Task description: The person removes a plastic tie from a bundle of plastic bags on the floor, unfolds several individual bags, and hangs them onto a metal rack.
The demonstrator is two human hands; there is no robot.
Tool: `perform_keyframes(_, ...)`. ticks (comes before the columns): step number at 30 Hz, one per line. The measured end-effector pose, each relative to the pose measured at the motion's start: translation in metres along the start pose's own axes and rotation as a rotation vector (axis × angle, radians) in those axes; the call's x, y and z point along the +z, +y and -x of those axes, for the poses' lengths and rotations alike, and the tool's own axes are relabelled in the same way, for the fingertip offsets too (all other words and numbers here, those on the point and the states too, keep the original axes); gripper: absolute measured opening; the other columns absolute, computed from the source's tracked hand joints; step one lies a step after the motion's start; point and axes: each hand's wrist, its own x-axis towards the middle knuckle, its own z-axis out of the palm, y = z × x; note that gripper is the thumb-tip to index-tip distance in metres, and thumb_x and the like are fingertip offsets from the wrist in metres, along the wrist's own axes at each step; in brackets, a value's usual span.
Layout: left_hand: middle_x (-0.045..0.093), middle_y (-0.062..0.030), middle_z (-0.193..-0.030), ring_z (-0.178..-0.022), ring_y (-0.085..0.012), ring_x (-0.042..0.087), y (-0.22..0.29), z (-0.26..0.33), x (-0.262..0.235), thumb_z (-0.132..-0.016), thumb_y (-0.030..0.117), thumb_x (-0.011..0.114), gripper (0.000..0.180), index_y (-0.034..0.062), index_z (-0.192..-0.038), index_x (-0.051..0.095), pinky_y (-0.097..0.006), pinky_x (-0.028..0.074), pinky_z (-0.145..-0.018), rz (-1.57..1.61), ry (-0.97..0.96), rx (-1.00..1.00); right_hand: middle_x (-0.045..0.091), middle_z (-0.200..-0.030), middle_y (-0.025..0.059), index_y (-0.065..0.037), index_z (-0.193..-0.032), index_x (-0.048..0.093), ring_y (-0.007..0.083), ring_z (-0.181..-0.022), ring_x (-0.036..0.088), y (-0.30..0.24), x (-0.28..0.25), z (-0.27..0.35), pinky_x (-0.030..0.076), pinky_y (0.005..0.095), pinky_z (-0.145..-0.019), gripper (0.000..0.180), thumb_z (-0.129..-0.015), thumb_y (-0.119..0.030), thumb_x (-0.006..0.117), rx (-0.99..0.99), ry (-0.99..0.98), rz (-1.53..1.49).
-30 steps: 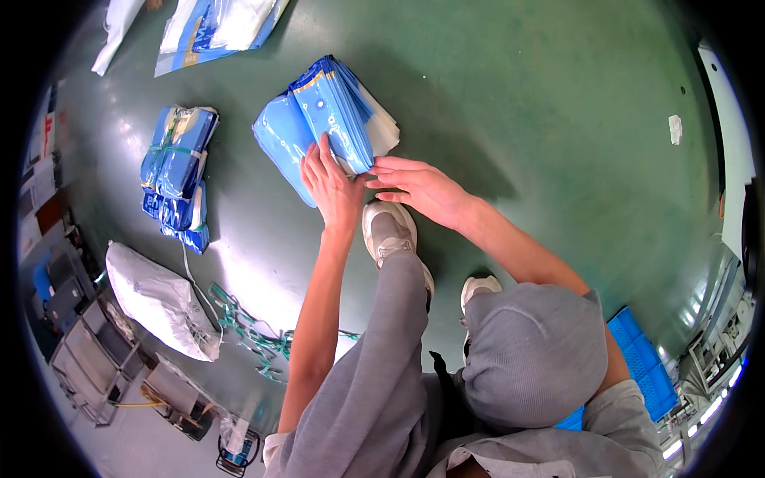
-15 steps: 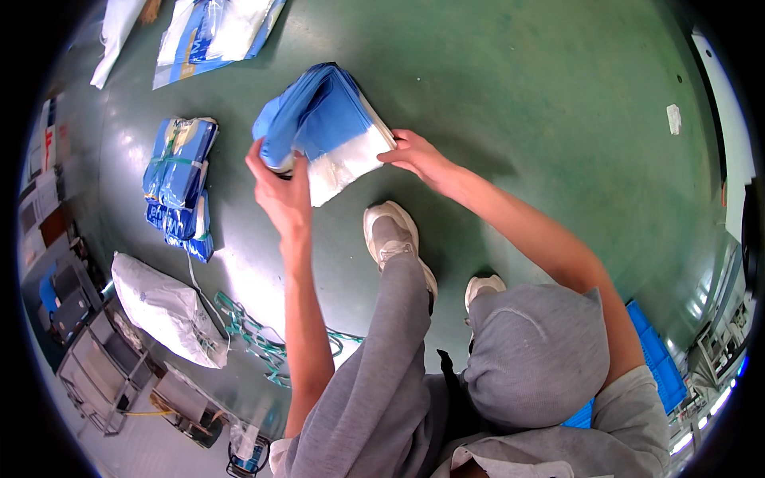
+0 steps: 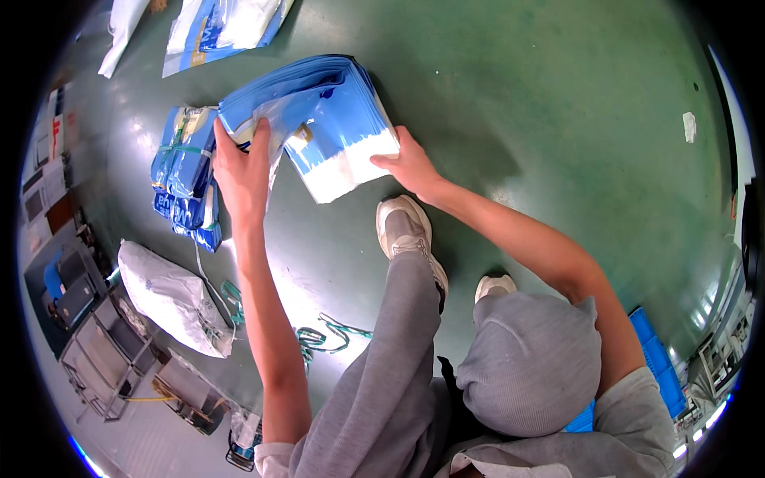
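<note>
A thick stack of blue and white plastic bags [image 3: 335,119] is held off the green floor [image 3: 558,119] in front of me. My left hand [image 3: 241,170] grips its left end, fingers spread over the edge. The stack's white lower right corner is held by my right hand [image 3: 410,163]. Just left of my left hand, a tied bundle of similar blue bags [image 3: 185,171] lies on the floor. My grey-trousered legs and white shoes [image 3: 406,227] are below the stack.
A white sack [image 3: 171,299] lies at the left, with loose green strapping [image 3: 319,338] beside it. More blue and white bags [image 3: 223,28] lie at the top. Metal racks [image 3: 103,350] stand at the lower left. A blue crate [image 3: 657,366] sits at the right.
Both hands have lifted the stack and swung it left; it now lies flatter and spreads wider. My left hand moved from the stack's lower side to its left end.
</note>
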Motion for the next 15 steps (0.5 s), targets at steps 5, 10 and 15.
perform_keyframes(5,0.065,-0.0099,-0.094,-0.083,-0.0209,0.062,-0.027,-0.024,-0.052,-0.086,0.02,0.064,0.033,0.001,-0.112,0.057,-0.031,0.046,-0.076,0.165,-0.034,0.065,0.063,-0.1,0.0083,0.001,-0.114,0.053,0.017,-0.089,0.061,-0.073,-0.029,0.017,0.05,0.0313,-0.076,0.046,-0.078,-0.02,0.073,-0.086,-0.057,-0.14)
perform_keyframes(10,0.063,-0.0081,-0.092,-0.079,-0.0161,0.063,-0.006,-0.025,-0.105,-0.083,0.019,0.066,0.032,0.0,-0.108,0.058,-0.028,0.051,-0.069,0.591,-0.118,-0.385,0.068,-0.096,0.005,-0.002,-0.109,0.061,0.013,-0.09,0.063,-0.16,-0.099,0.037,0.048,0.0264,-0.078,0.041,-0.078,-0.027,0.07,-0.114,-0.122,-0.045)
perform_keyframes(15,0.063,-0.0056,-0.086,-0.074,-0.0145,0.062,-0.056,-0.047,-0.054,-0.081,0.022,0.068,0.028,0.0042,-0.1,0.059,-0.029,0.052,-0.066,0.72,-0.493,-0.615,0.068,-0.096,0.0058,0.0,-0.108,0.062,0.013,-0.087,0.063,-0.17,-0.153,0.018,0.046,0.0263,-0.082,0.045,-0.08,-0.034,0.068,0.042,-0.058,0.043)
